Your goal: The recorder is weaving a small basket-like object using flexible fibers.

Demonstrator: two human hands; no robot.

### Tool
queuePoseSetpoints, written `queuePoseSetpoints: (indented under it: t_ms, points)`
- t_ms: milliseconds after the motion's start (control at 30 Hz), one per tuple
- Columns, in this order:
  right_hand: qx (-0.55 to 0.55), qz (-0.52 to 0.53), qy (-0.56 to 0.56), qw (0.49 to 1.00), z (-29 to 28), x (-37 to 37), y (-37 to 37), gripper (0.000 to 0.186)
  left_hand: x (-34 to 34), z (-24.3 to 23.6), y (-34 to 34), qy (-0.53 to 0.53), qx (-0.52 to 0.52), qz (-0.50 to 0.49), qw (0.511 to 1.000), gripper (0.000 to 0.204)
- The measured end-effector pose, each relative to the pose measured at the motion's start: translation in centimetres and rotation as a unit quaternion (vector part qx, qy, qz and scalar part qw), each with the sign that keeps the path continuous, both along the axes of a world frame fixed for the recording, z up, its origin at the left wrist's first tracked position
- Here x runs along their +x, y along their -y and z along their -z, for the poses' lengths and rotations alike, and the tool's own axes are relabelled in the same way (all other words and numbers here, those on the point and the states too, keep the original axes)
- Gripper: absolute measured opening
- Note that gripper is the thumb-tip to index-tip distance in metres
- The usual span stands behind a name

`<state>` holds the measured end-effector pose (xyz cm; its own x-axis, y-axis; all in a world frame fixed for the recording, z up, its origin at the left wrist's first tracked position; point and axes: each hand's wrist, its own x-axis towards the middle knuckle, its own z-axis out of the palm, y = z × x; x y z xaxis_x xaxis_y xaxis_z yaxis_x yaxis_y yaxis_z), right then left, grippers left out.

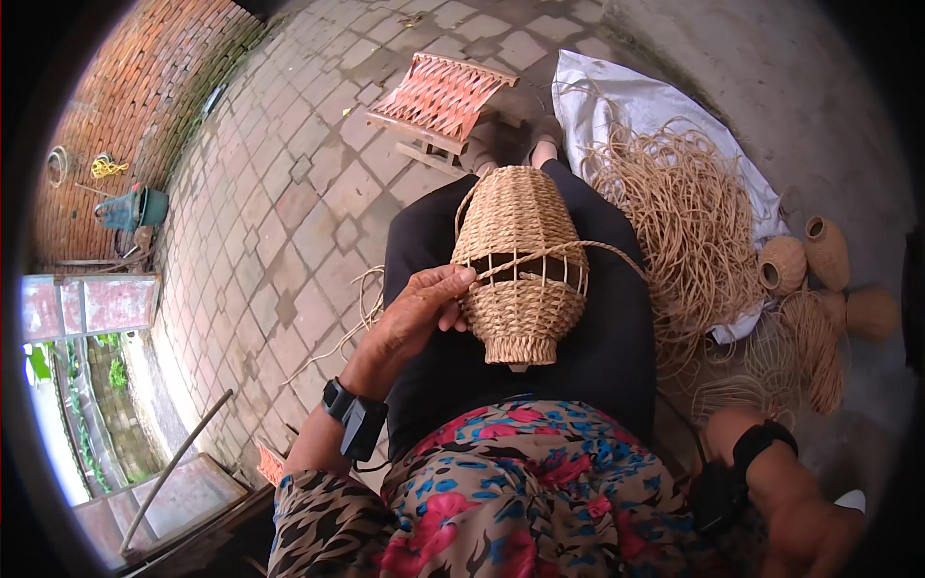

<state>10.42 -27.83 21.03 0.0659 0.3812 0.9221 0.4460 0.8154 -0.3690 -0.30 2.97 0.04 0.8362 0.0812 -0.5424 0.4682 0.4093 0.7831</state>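
A woven straw-coloured basket [518,214] lies across my lap, its narrow rimmed end toward me. Around its middle runs a gap where bare upright ribs show, with dark space behind them. My left hand [432,297] is closed on the basket's left side at this gap, thumb on top and fingers curled beneath. A twisted cord [605,247] crosses the gap from near that thumb and trails right over my thigh. Down at the lower right edge is my right hand [817,539], away from the basket; its fingers are too dim and cut off to read.
To the right, a large heap of loose cord [674,222] lies on a white sheet [588,82]. Beside it stand several woven vases [827,252] and open wire frames [771,352]. A low stool [443,96] with a red woven seat stands ahead of my feet on the paving.
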Motion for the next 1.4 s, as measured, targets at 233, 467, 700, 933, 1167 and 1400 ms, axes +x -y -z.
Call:
queuePoseSetpoints:
  t_ms: [233,467,700,933,1167,1400]
  points:
    - [0.027,-0.078,-0.075,0.994,1.1,-0.6,0.3,0.02,-0.4,-0.1,-0.1,0.009,-0.005,0.0,1.0,0.029]
    - [0.101,-0.239,-0.064,0.964,2.5,1.2,-2.5,0.025,-1.2,0.7,-1.5,0.057,-0.076,-0.015,0.995,0.037]
    - [-0.328,0.233,-0.231,0.886,12.2,4.1,-2.4,0.009,-4.8,3.3,-4.2,0.087,-0.192,-0.104,0.972,0.03]
    - [-0.379,0.201,-0.257,0.866,17.3,3.3,-5.6,0.007,-2.5,1.3,-1.7,0.112,-0.165,-0.068,0.978,0.035]
    - [-0.389,0.243,-0.251,0.852,18.3,2.6,-6.4,0.01,-2.2,0.9,-1.3,0.098,-0.113,-0.048,0.988,0.033]
    - [-0.414,0.285,-0.149,0.851,15.9,1.5,-7.8,0.013,-1.9,0.3,-0.7,0.086,-0.025,0.004,0.996,0.036]
